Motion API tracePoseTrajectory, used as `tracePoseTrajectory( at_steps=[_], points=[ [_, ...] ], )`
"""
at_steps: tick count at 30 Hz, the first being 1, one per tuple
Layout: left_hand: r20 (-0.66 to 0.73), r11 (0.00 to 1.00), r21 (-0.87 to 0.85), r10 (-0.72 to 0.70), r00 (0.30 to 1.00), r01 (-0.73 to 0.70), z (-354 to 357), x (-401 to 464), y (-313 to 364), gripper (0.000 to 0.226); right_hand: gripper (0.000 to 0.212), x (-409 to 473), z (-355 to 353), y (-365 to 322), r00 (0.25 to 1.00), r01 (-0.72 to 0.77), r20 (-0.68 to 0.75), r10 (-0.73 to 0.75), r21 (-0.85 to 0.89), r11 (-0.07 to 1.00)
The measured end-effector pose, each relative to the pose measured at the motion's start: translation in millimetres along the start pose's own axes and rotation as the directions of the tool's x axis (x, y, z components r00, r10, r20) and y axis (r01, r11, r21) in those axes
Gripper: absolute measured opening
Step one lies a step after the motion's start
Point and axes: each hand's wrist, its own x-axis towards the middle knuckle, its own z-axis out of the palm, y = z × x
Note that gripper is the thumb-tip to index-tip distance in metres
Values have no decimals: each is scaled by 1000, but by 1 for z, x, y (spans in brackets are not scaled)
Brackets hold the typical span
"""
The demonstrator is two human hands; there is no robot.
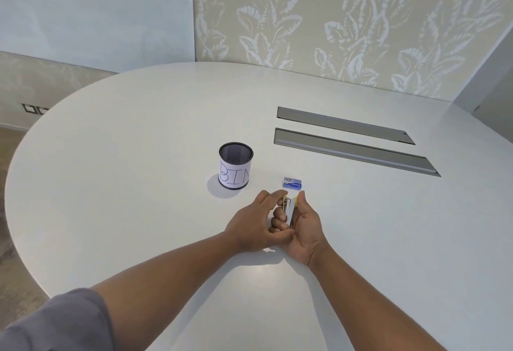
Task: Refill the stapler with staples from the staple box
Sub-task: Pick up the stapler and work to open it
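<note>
Metal stapler [288, 213] sits gripped in the right hand [302, 228] above the counter [138, 184] — left hand [254, 225] fingers pinch its top end. Staple box [292, 182] lies just beyond, apparently closed — loading is probably not yet started.

Two bare arms reach out from the bottom. The left arm has a short grey sleeve [52, 323] up near the shoulder. No rings or watch show on the left hand [249, 225] or right hand [302, 232].
</note>
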Motion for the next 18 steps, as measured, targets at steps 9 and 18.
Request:
tracePoseTrajectory(
  at_steps=[9,18],
  points=[
    [-10,1000,-21,-7,1000,6,2,2,-6,84,58,3,0,1,1000,10,-16,-9,38,999],
    [-2,729,-653,-269,963,202,-9,16,-19,40,27,5,-1,-10,890,257,151,-430,-946,199]
  ],
)
